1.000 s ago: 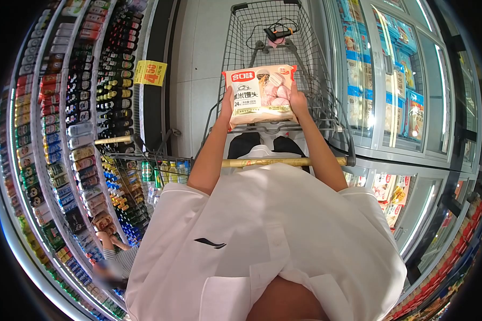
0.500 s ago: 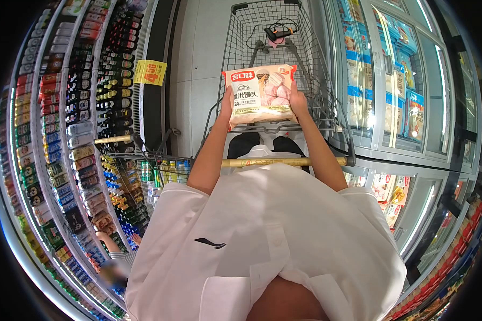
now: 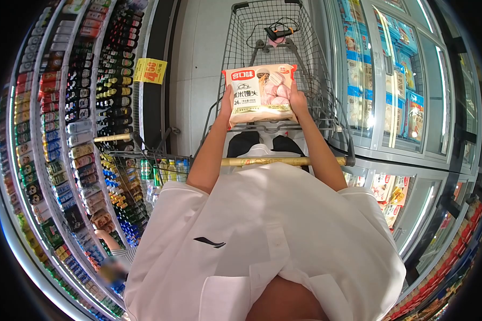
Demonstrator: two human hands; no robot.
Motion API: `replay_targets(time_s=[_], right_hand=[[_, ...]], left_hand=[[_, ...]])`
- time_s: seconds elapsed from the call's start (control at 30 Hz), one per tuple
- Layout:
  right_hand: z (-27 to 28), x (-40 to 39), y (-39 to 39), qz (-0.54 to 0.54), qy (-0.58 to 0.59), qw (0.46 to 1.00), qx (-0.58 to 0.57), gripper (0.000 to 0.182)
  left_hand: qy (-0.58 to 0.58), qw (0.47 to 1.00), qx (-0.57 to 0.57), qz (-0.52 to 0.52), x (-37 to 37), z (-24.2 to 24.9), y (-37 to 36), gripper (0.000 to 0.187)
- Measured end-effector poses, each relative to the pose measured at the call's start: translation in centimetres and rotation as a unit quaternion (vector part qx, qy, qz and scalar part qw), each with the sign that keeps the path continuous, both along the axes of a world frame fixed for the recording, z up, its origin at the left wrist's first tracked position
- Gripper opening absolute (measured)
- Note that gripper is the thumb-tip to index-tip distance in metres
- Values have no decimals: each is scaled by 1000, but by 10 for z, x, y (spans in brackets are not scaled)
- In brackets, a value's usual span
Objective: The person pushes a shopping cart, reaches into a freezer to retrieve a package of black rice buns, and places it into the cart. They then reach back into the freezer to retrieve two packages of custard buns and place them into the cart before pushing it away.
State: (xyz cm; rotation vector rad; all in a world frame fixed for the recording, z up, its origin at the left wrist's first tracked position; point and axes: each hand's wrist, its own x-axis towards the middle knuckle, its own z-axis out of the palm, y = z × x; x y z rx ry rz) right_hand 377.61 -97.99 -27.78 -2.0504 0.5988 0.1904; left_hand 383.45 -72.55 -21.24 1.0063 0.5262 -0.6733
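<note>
A bag of steamed buns [image 3: 261, 96], pale pink with red corners and a picture of pink buns, is held up flat with its printed front toward me. My left hand [image 3: 226, 102] is closed on its left edge, and my right hand [image 3: 299, 101] grips the right edge. The fingers of both hands are partly hidden behind the bag. Beneath it is the wire shopping cart [image 3: 310, 64], whose tan handle bar [image 3: 284, 161] runs under my forearms. Inside the cart's far part lies a black and orange device [image 3: 279, 34] with a dark cable.
Glass-door freezers [image 3: 434, 107] with blue and white bags stand on the right. Shelves of cans and bottles [image 3: 83, 128] line the left, with a yellow price tag [image 3: 151, 70]. Another cart [image 3: 160, 160] holds bottles. Another person's arm [image 3: 110, 241] reaches toward the lower left shelves.
My hands and the bag stay almost still. At the lower left, the other person has shifted slightly, and a second hand seen there earlier is out of sight.
</note>
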Motion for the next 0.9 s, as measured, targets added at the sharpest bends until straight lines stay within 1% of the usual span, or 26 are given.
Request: replay_targets(time_s=[0.03, 0.07, 0.13, 0.2, 0.23, 0.27, 0.3, 0.37, 0.4, 0.43, 0.47, 0.5, 0.57, 0.63, 0.67, 0.7, 0.73, 0.77, 0.8, 0.83, 0.87, 0.9], right_hand=[[-1, 1, 0, -19, 7, 1000, 18, 75], [0, 1, -2, -15, 6, 1000, 18, 75], [23, 3, -3, -77, 66, 991, 88, 89], [39, 4, 1, -74, 76, 990, 94, 90], [38, 5, 0, -81, 87, 988, 100, 92], [36, 6, 1, -98, 83, 987, 95, 91], [39, 7, 0, -84, 79, 989, 96, 91], [49, 4, -1, -84, 64, 976, 192, 90], [49, 4, 2, -71, 62, 976, 194, 90], [41, 5, 1, -83, 70, 972, 209, 89], [34, 5, 0, -95, 80, 967, 224, 88], [29, 5, -1, -84, 76, 967, 228, 88], [22, 4, 1, -119, 69, 944, 299, 84], [18, 6, 2, -116, 74, 938, 318, 82], [16, 6, 1, -120, 78, 932, 333, 80], [29, 7, 2, -117, 76, 933, 331, 80], [53, 9, 4, -112, 96, 927, 346, 75], [69, 9, 6, -107, 116, 919, 361, 71], [67, 9, 8, -109, 100, 911, 386, 72], [65, 9, 8, -111, 102, 911, 385, 72], [64, 9, 8, -113, 120, 902, 398, 72], [67, 11, 8, -115, 137, 894, 410, 72]], left_hand=[[2, 1000, 5, -2, -1, 2, -2, 57], [4, 1000, 8, -3, -2, 5, -3, 57], [4, 1000, 4, -4, 1, -12, 1, 58], [-14, 1000, 8, -17, 3, -21, 9, 60], [-19, 1000, 8, -2, 2, -16, 7, 60], [2, 1000, 6, -14, 0, -12, 4, 61], [22, 999, 4, -27, 0, -8, 3, 62], [34, 999, -4, -37, -3, 3, 0, 64], [28, 999, -7, -30, -4, 0, 3, 63], [19, 1000, -8, -24, -3, -3, 5, 63], [27, 999, -8, -23, -6, 5, 3, 62], [35, 999, -8, -25, -6, 13, 0, 61], [28, 999, 1, -37, -4, -8, 4, 61], [54, 996, 23, -69, -2, 1, 8, 62], [53, 996, 22, -66, -5, 8, 8, 62], [34, 996, 35, -72, -7, 30, 3, 61], [14, 996, 49, -79, -8, 46, 0, 61], [13, 996, 48, -78, -8, 52, 0, 61], [-6, 995, 57, -80, -7, 54, 0, 60], [-21, 994, 66, -81, -9, 54, 0, 59], [-15, 996, 35, -80, -9, 54, 2, 55], [-13, 996, 32, -81, -8, 51, 3, 55]])
